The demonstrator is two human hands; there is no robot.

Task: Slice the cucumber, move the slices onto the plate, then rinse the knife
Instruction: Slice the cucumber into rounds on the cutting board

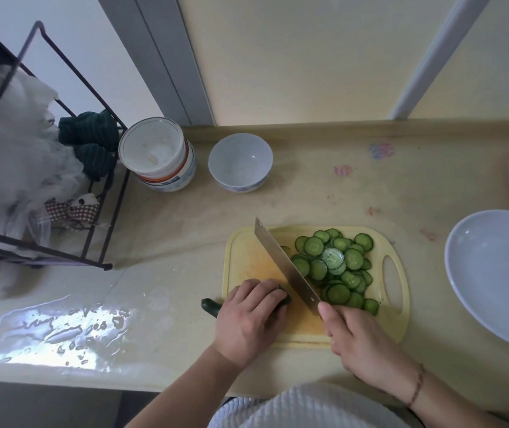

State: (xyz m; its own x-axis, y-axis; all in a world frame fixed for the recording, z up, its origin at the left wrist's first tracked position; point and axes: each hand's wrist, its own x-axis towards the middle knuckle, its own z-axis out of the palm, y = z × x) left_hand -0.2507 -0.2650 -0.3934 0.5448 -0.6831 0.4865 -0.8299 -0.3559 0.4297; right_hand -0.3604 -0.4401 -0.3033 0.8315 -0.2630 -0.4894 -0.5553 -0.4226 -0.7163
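Dark green and short by now, the remaining stub of cucumber (211, 305) is lying across the left edge of the pale yellow plastic cutting board (396, 322), its long axis running left to right, its tail end poking off the board over the cream tabletop (370, 193). The left hand (248, 316) is curling over the stub, its grip holding it down, fingertips sitting just beside the cut face. The right hand (359, 338) is gripping the handle of the broad steel cleaver (287, 267), thumb lying on the blade's heel; the blade is running from near right to far left, crossing the cucumber's axis right at the cut end, touching or nearly touching the left fingers. The heap of round green cucumber slices (336, 267) is piling up on the board to the blade's right. The wide white plate (494, 279) is waiting further right, nearer the knife hand. Judging from this, only a few cuts are left, and the fingers need to be retreating leftward.
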